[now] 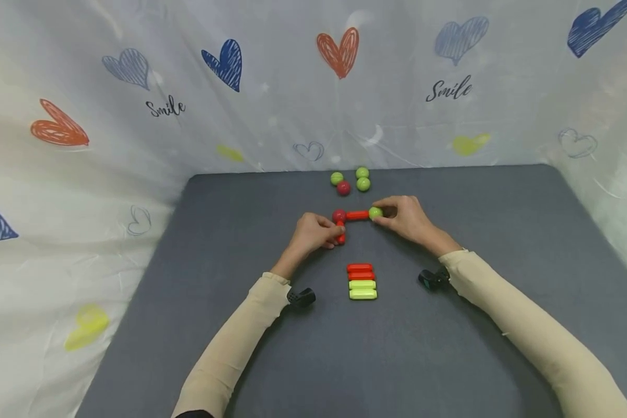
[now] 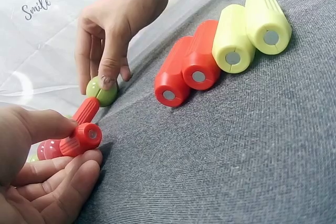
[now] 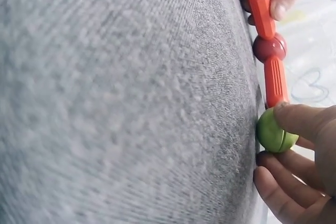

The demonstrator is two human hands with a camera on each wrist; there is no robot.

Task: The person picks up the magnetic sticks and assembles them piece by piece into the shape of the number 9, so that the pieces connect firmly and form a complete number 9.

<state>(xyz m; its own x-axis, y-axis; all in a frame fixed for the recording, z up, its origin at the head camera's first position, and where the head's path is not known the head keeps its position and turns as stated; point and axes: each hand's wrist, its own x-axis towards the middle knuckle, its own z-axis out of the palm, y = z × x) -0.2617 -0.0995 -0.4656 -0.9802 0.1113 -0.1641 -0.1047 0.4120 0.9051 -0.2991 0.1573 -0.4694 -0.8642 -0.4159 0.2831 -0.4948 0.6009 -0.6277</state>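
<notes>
My left hand (image 1: 313, 233) pinches a red magnetic rod (image 2: 83, 139) between thumb and fingers. The far end of that rod meets a dark red ball (image 1: 339, 216). From the same ball a second red rod (image 1: 357, 215) runs right to a green ball (image 1: 375, 213), so the pieces form a corner. Thumb and fingers of my right hand (image 1: 404, 219) hold the green ball. In the right wrist view, both red rods and the dark red ball (image 3: 270, 48) line up above the green ball (image 3: 276, 130), close over the grey cloth.
Nearer the body, two red rods (image 1: 360, 268) and two yellow-green rods (image 1: 363, 289) lie side by side on the grey table (image 1: 230, 244). Behind the hands sit a red ball (image 1: 343, 188) and three green balls (image 1: 363, 184). A curtain printed with hearts (image 1: 338, 52) hangs along the back edge.
</notes>
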